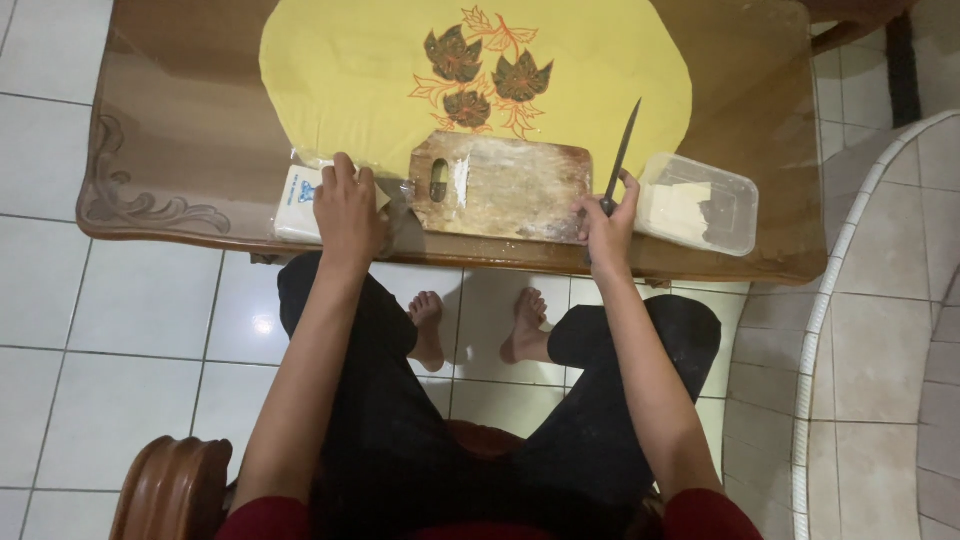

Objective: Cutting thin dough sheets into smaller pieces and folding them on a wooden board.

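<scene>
1. White floor tiles surround a low wooden table under glass, with a yellow cloth beneath the glass; I have only the head view.
2. My left hand lies flat, fingers curled lightly over a white packet in clear wrap at the table's near edge.
3. My right hand is closed around a knife, blade pointing away from me, beside the cutting board.
4. A clear tub holding pale slabs sits right of the board.
5. To do this well, I judge the blade should stay pointed away while the left hand steadies the packet.
</scene>
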